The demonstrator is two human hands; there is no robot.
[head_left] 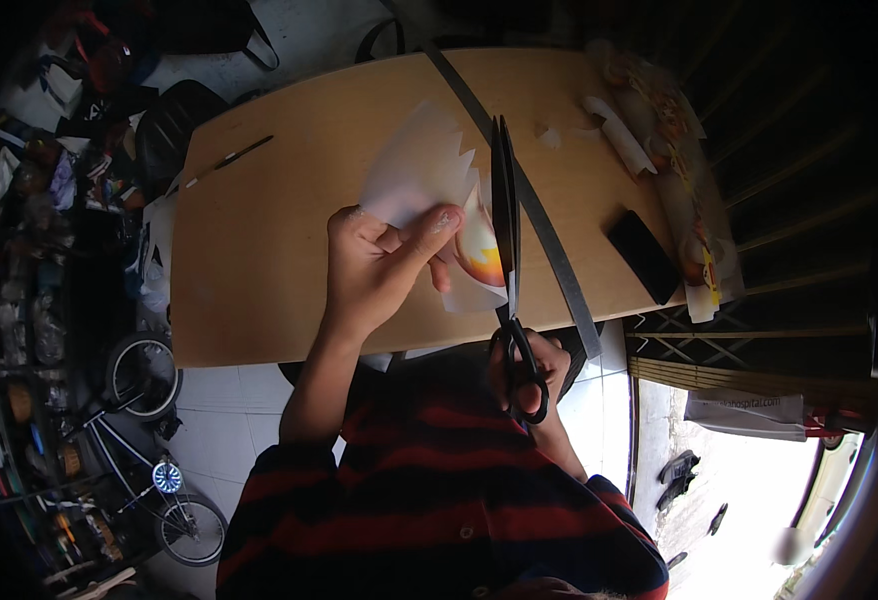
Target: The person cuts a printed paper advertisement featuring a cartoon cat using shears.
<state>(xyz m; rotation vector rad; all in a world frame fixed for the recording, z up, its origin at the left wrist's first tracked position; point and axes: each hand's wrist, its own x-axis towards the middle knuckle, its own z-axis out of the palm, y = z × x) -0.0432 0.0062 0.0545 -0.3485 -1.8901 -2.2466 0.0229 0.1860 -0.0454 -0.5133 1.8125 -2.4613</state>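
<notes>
Pinched between the thumb and fingers of my left hand (pixel 384 260) is a translucent whitish sheet (pixel 419 165) with a zigzag cut edge. A printed piece in white, yellow and orange (pixel 479 240) shows just right of my thumb, against the sheet. My right hand (pixel 537 375) is closed round the black handles of a pair of scissors (pixel 505 220), whose long dark blades point away from me. The blades run along the right edge of the printed piece; whether they touch it I cannot tell. Both hands are above the near part of the table.
On the wooden table (pixel 269 250) lie a long dark metal ruler (pixel 559 255), a black phone (pixel 644 256), a thin pen-like stick (pixel 231 161) and a long printed roll or sheet (pixel 679 200) along the right edge. A bicycle (pixel 144 455) and crowded shelves stand at left.
</notes>
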